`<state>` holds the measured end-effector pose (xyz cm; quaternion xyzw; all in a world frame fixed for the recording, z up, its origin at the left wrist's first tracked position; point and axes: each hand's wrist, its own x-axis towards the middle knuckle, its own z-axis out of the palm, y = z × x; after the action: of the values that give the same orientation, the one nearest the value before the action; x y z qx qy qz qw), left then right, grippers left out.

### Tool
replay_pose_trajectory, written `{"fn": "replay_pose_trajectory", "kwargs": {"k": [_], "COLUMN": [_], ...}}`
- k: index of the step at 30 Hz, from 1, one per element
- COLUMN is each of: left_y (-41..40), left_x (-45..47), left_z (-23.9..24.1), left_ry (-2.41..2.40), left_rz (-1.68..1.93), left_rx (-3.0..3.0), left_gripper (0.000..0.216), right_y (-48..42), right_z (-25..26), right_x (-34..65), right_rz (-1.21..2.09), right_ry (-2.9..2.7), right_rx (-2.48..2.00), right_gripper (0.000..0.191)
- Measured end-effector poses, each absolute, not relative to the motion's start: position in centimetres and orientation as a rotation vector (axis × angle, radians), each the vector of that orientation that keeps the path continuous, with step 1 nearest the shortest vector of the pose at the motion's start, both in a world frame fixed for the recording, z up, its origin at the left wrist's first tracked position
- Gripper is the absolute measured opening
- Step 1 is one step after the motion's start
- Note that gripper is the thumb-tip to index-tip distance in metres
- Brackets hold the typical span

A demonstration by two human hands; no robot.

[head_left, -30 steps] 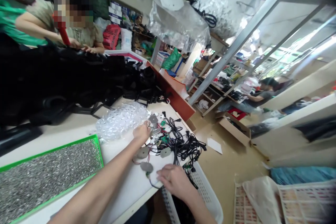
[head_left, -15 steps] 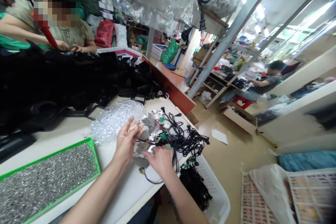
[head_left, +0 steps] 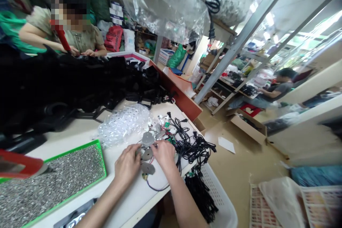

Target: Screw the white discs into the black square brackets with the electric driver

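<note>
Both my hands work close together over a cluster of grey round metal plates (head_left: 148, 138) with thin wires, at the table's front right corner. My left hand (head_left: 128, 162) lies at the left of the plates, its fingers curled and pressed together at their edge. My right hand (head_left: 165, 154) pinches with thumb and forefinger on the right side of the cluster. What sits between the fingertips is too small to make out. A lower grey plate (head_left: 148, 168) lies bare on the white tabletop. Small green circuit boards (head_left: 170, 141) and a tangle of black plug cords (head_left: 191, 148) lie beyond my right hand.
A green tray (head_left: 103, 158) of small metal screws stands left, with a red tool (head_left: 22, 164) over it. Clear plastic wrap (head_left: 124, 123) and piled black parts (head_left: 80, 85) lie behind. A white basket (head_left: 227, 203) stands below the table edge. A co-worker (head_left: 80, 39) sits opposite.
My left hand has come down from above the plates to their left edge, turning palm down. My right hand stays by the cluster. The view has shifted, and the red tool now shows at left.
</note>
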<state>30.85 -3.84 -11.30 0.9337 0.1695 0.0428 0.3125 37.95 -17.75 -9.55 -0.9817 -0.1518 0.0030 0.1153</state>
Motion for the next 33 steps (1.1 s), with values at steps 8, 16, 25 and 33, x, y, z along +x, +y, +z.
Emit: {"fn": "replay_pose_trajectory", "kwargs": {"k": [8, 16, 25, 33], "left_y": [-4.7, -3.4, -3.0, -4.0], "left_x": [35.2, 35.7, 36.7, 36.2], "left_z": [-10.7, -11.0, -11.0, -11.1], "left_ry": [0.219, 0.329, 0.206, 0.172], "left_rz": [-0.004, -0.067, -0.092, 0.081], "left_rx": [2.862, 2.724, 2.324, 1.812], "left_gripper": [0.043, 0.037, 0.009, 0.032], "right_y": [-17.0, -18.7, -18.0, -21.6], "right_z": [-9.9, -8.1, -8.4, -9.1], "right_x": [38.3, 38.4, 42.5, 37.1], "right_rz": [0.084, -0.089, 0.115, 0.173], "right_ry": [-0.498, -0.398, -0.656, -0.477], "right_rx": [-2.982, -2.959, -2.608, -2.593], "right_gripper": [0.019, 0.023, 0.023, 0.03]}}
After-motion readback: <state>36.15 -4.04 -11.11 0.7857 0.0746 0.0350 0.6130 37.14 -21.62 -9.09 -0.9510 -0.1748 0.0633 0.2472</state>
